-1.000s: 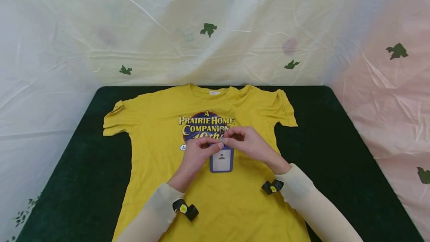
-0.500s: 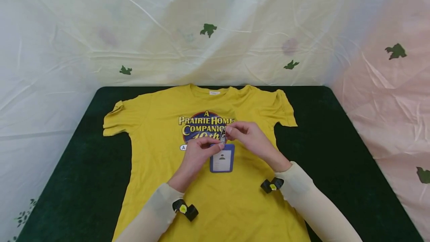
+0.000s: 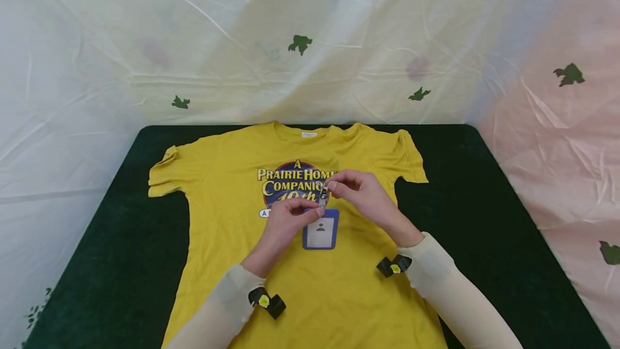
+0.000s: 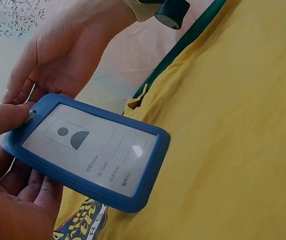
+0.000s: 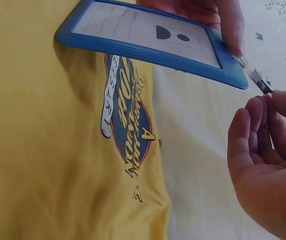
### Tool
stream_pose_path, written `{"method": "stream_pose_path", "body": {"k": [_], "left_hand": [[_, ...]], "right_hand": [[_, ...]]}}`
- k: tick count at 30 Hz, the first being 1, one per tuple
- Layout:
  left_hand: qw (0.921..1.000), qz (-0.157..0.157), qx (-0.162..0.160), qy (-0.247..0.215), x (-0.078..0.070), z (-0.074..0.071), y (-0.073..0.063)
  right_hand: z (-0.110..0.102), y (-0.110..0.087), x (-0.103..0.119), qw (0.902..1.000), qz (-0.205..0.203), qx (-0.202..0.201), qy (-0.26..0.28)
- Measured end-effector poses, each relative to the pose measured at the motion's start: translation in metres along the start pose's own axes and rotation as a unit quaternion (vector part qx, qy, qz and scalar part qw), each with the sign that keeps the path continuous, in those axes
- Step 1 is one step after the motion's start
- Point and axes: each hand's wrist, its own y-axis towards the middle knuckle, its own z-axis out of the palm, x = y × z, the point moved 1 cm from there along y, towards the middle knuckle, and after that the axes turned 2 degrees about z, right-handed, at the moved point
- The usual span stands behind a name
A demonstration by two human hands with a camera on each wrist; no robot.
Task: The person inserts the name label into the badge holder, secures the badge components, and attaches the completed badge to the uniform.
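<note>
A blue-framed ID badge holder (image 3: 319, 235) with a printed card inside hangs over a yellow T-shirt (image 3: 232, 263). My left hand (image 3: 287, 225) pinches its top edge, the thumb lying over the slot where a clear strap (image 5: 242, 61) comes through. At the strap's far end is a small metal badge clip (image 5: 259, 81). Thumb and fingertips of my right hand (image 3: 365, 198) pinch this clip, just above and to the right of the left hand. In the left wrist view the badge holder (image 4: 90, 150) is tilted, its card facing up; the right hand is partly behind it.
The shirt lies spread face up on a dark green table (image 3: 489, 241), its printed logo (image 3: 286, 176) just beyond the hands. White sheeting (image 3: 218, 42) with green leaf shapes rises behind the table and along both sides.
My right hand has moved slightly up and away from the left hand, so more of the clip and strap shows between them. The left hand and badge holder have stayed nearly still.
</note>
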Motion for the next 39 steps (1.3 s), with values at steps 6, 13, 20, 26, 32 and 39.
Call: {"method": "stream_pose_path", "body": {"k": [6, 13, 20, 26, 32, 39], "left_hand": [[0.9997, 0.012, 0.021, 0.01, -0.0005, 0.0011, 0.0001], [0.9991, 0.007, 0.03, 0.029, -0.0012, 0.0007, 0.0021], [0.9987, 0.015, 0.017, 0.046, -0.0021, 0.0003, 0.0047], [0.9986, 0.019, 0.017, 0.047, -0.0027, 0.001, 0.0061], [0.9991, 0.023, -0.001, 0.036, -0.0036, 0.0006, 0.0054], [0.9985, 0.04, -0.039, 0.002, -0.0083, -0.0004, 0.0071]], "right_hand": [[0.0001, -0.0011, 0.0009, 0.9996, -0.023, -0.009, -0.014], [-0.0006, -0.0019, 0.0031, 0.9983, -0.037, -0.026, -0.037], [-0.0007, -0.0015, 0.0027, 0.9977, -0.036, -0.033, -0.046], [0.0004, -0.0021, 0.0027, 0.9965, -0.046, -0.039, -0.059], [-0.0001, -0.0035, 0.0043, 0.996, -0.045, -0.038, -0.068], [-0.0004, -0.0038, 0.0058, 0.9966, -0.045, -0.031, -0.062]]}}
